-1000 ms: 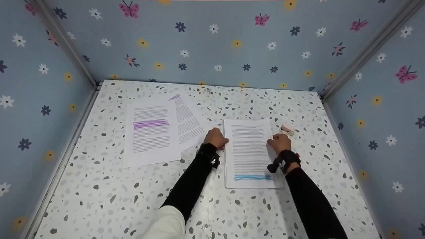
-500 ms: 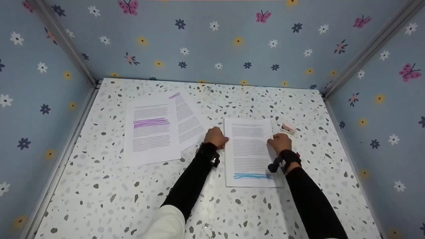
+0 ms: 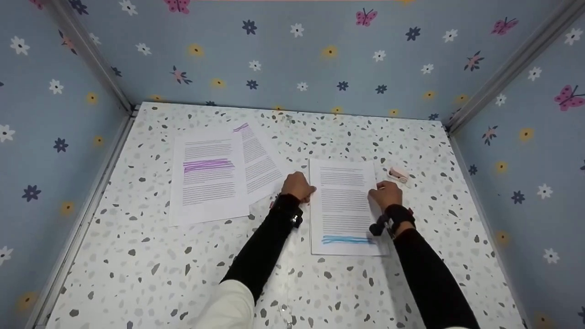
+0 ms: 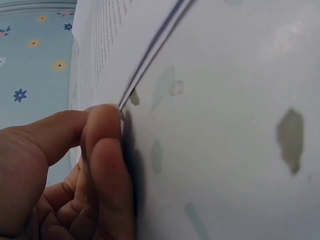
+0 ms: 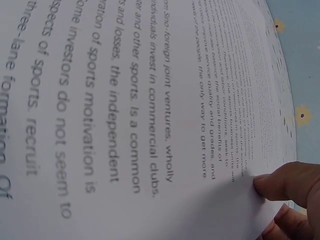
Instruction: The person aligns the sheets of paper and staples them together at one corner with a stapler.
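Note:
Printed sheets of paper (image 3: 343, 205) lie in a neat stack, with a blue highlighter band near the bottom of the top page. My left hand (image 3: 298, 185) pinches the stack's left edge; in the left wrist view its thumb and curled fingers (image 4: 106, 150) meet at the edges of the paper. At the opposite side, my right hand (image 3: 387, 193) grips the right edge. The right wrist view has the thumb (image 5: 285, 184) on the top page (image 5: 200, 200) and the other fingers curled by the edge, partly hidden.
Left of the stack lie two loose printed sheets, one with a purple band (image 3: 208, 183) overlapping another (image 3: 260, 160). A small pale pink stapler-like object (image 3: 398, 174) sits just beyond my right hand. Flower-patterned walls (image 3: 292, 55) enclose the speckled table (image 3: 151, 283) on three sides.
The stack's left and bottom edges look more even than a second ago. Both hands keep their hold in nearly the same place. The head view has tilted slightly, shifting the scene upward.

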